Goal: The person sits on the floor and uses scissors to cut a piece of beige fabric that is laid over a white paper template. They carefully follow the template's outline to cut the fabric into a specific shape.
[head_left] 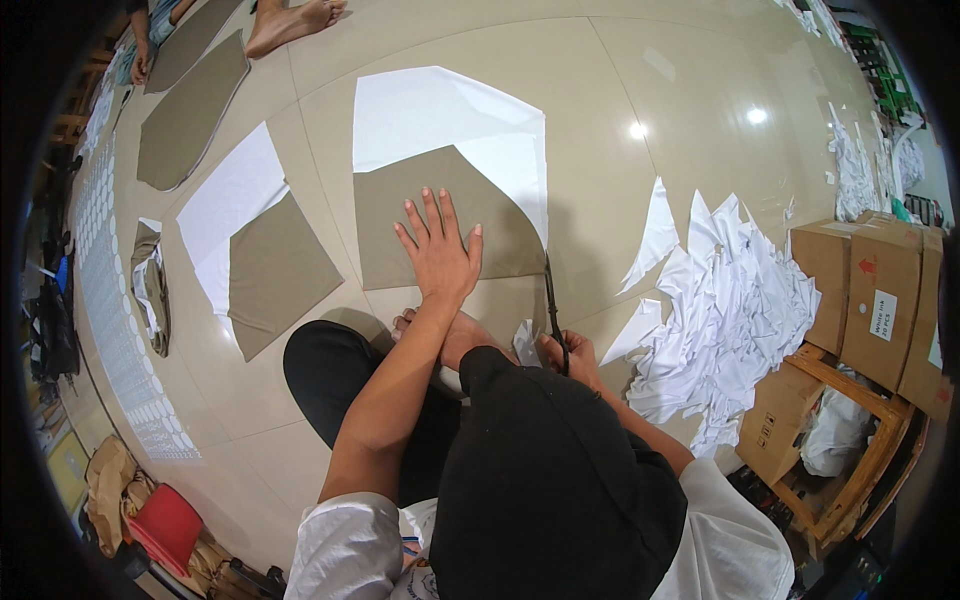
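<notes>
My left hand (438,250) lies flat with fingers spread on a brown fabric piece (400,205). That piece rests over a larger white fabric sheet (430,105), which shows beyond its top and right edges. In my right hand (578,360) is a pair of dark scissors (552,305), fingers wrapped round the handles. The blades point away from me and meet the fabric's lower right corner; how far apart they are is hard to make out. A small white scrap (525,342) is by my foot, left of the scissors.
Heaped white offcuts (715,310) lie at right, before cardboard boxes (885,290) and a wooden frame (850,450). Another brown piece (280,270) on white fabric lies left. Beyond are a long brown piece (190,125), another person's foot (290,25) and hand (140,62). My black-clad knee (325,365) is close.
</notes>
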The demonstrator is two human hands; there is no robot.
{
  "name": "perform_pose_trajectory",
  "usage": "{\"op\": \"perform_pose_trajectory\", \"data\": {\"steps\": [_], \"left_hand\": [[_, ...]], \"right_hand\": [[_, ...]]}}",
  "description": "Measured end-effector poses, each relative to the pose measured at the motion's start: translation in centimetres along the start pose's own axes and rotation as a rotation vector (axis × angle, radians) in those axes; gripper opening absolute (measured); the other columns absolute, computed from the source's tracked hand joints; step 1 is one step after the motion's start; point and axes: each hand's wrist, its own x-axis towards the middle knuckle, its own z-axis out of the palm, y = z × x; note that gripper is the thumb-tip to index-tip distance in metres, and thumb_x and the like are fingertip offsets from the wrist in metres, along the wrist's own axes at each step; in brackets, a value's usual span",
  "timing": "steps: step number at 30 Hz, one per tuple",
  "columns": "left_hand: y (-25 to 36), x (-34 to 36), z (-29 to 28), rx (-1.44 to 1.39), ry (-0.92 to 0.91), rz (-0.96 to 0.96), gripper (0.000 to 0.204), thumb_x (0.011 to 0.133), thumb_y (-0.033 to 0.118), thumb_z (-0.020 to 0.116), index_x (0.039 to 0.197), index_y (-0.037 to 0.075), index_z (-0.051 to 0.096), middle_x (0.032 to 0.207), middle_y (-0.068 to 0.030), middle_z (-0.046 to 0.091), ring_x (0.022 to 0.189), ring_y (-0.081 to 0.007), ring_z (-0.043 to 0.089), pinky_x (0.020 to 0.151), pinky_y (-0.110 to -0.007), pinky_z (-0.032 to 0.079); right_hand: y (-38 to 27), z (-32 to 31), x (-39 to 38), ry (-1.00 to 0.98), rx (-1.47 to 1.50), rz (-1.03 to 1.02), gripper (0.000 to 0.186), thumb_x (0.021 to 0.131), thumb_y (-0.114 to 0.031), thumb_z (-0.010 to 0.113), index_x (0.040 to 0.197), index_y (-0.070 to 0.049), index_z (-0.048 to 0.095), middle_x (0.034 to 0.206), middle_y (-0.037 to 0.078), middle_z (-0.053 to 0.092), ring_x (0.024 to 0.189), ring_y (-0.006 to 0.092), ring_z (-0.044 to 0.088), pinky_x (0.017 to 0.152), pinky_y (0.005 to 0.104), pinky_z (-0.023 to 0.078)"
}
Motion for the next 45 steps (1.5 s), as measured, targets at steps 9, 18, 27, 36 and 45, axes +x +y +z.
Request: {"op": "perform_pose_trajectory", "data": {"steps": [9,18,27,36,45], "left_hand": [[0.0,0.0,-0.1,-0.003,0.003,-0.004,0.085,0.113,0.054,0.045,0.178,0.003,0.022,0.185,-0.0247,0.015,0.170,-0.0525,0.005,0.133,-0.072,0.001],[0.0,0.0,-0.2,0.007,0.002,-0.003,0.085,0.113,0.054,0.046,0.178,0.004,0.023,0.185,-0.0228,0.016,0.170,-0.0519,0.005,0.133,-0.072,0.002],[0.0,0.0,0.0,0.013,-0.004,-0.008,0.085,0.113,0.054,0.046,0.178,0.004,0.022,0.186,-0.0224,0.016,0.170,-0.0519,0.005,0.133,-0.072,0.003],[-0.1,-0.1,0.0,0.007,0.002,0.000,0.085,0.113,0.054,0.045,0.178,0.004,0.022,0.185,-0.0239,0.016,0.170,-0.0517,0.005,0.133,-0.073,0.002],[-0.2,-0.1,0.0,-0.012,0.003,-0.002,0.085,0.113,0.053,0.046,0.178,0.004,0.022,0.185,-0.0236,0.017,0.170,-0.0517,0.005,0.133,-0.073,0.002]], "right_hand": [[-0.5,0.2,-0.4,0.015,-0.010,0.015,0.038,0.098,-0.034,0.089,0.095,-0.004,0.066,0.070,0.001,0.066,0.054,0.0095,0.056,0.050,0.0281,0.043],[-0.3,-0.1,-0.4,0.004,-0.039,0.002,0.035,0.099,-0.032,0.086,0.092,-0.004,0.067,0.070,0.001,0.065,0.054,0.0083,0.054,0.052,0.0269,0.040],[-0.5,-0.1,-0.6,-0.029,-0.035,-0.004,0.030,0.100,-0.028,0.083,0.090,-0.006,0.066,0.068,0.000,0.065,0.054,0.0082,0.053,0.052,0.0268,0.039],[-0.9,-0.4,0.2,-0.013,-0.061,-0.005,0.032,0.099,-0.032,0.084,0.091,-0.006,0.067,0.068,-0.001,0.063,0.055,0.0091,0.056,0.052,0.0270,0.041],[-0.2,-2.2,0.0,-0.064,-0.059,0.016,0.032,0.098,-0.032,0.085,0.089,-0.008,0.065,0.069,-0.002,0.061,0.055,0.0093,0.055,0.052,0.0276,0.041]]}}
